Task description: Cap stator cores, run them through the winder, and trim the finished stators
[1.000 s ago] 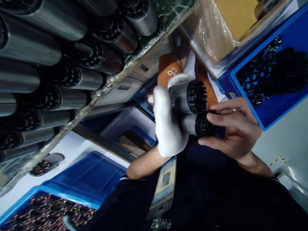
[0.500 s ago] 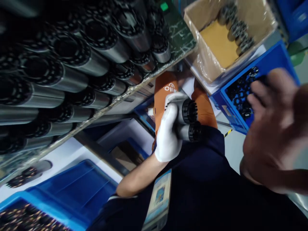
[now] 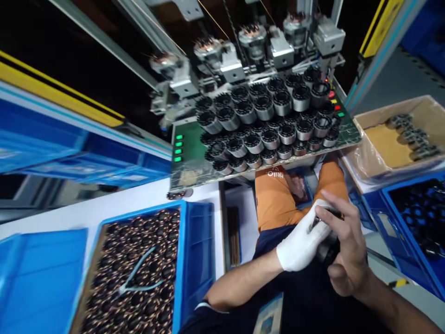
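My left hand, in a white glove, is closed around metal cylinders with black toothed ends, held over my lap. Bare and curved, my right hand is at the right side of these parts, its fingers over the upper one. Both hands partly cover the parts, so the exact contact of the right fingers is hard to see. Rows of similar cylinders stand on the green machine table in front of me.
Winding heads rise behind the cylinders. At the left, pliers lie on copper-wound parts in a blue crate. On the right are a cardboard box with metal parts and a blue crate of black pieces.
The view has swung left and back, showing the whole machine table. My right hand has come from beside the blue crate to the parts in my left hand.
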### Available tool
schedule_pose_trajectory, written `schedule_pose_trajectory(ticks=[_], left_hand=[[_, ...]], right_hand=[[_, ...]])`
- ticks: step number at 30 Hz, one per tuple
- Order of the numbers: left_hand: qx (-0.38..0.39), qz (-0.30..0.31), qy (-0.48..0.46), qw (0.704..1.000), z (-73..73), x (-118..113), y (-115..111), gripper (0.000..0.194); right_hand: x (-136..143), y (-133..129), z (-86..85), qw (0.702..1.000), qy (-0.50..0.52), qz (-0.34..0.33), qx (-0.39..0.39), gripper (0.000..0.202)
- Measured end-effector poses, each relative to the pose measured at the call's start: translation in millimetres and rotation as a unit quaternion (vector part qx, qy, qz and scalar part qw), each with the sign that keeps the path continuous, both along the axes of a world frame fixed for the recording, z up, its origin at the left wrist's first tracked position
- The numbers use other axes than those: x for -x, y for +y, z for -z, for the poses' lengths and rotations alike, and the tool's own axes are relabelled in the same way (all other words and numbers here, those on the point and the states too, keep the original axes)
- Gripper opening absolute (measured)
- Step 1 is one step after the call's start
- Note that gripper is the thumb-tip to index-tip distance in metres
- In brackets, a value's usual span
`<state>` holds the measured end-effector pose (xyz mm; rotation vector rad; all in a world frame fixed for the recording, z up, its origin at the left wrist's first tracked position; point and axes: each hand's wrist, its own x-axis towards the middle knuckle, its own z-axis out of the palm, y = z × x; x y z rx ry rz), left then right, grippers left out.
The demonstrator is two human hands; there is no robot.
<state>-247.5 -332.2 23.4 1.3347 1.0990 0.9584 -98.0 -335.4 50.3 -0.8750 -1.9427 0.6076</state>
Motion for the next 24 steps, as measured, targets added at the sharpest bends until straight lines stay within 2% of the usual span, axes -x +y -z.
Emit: schedule_pose_trajectory(ticks=[2,4,7,9,11,14,16,20,24], left_hand=[[0.014,-0.011,-0.028,0.999,-12.8,15,-4,0.046],[0.019,-0.048,-0.019,0.998,-27.2,35,-5,0.048],[-0.052,-0.147,0.108,0.982,-47.8,76,3,0.050],[-0.148,-0.201,0.231,0.941,-59.3,108,16,0.046],[-0.231,-0.226,0.358,0.876,-68.5,138,37,0.043],[-0.272,-0.217,0.518,0.781,-77.6,173,76,0.043],[-0.263,-0.193,0.584,0.743,-80.9,187,102,0.045],[-0.240,-0.141,0.646,0.711,-83.6,198,137,0.051],[-0.213,-0.141,0.654,0.712,-80.5,203,149,0.051]], right_hand=[[-11,2,4.1,0.998,0.002,-0.039,0.053,0.072],[-29,1,10.9,0.993,-0.009,-0.038,0.113,0.070],[-59,0,26.2,0.979,-0.071,0.005,0.190,0.061],[-73,4,36.4,0.964,-0.125,0.019,0.234,0.055],[-77,13,43.4,0.947,-0.178,0.003,0.266,0.051],[-63,32,44.7,0.914,-0.267,-0.078,0.296,0.052],[-43,47,39.7,0.882,-0.322,-0.154,0.308,0.055],[-2,76,23.9,0.823,-0.374,-0.286,0.319,0.061],[19,101,15.1,0.800,-0.387,-0.331,0.318,0.061]])
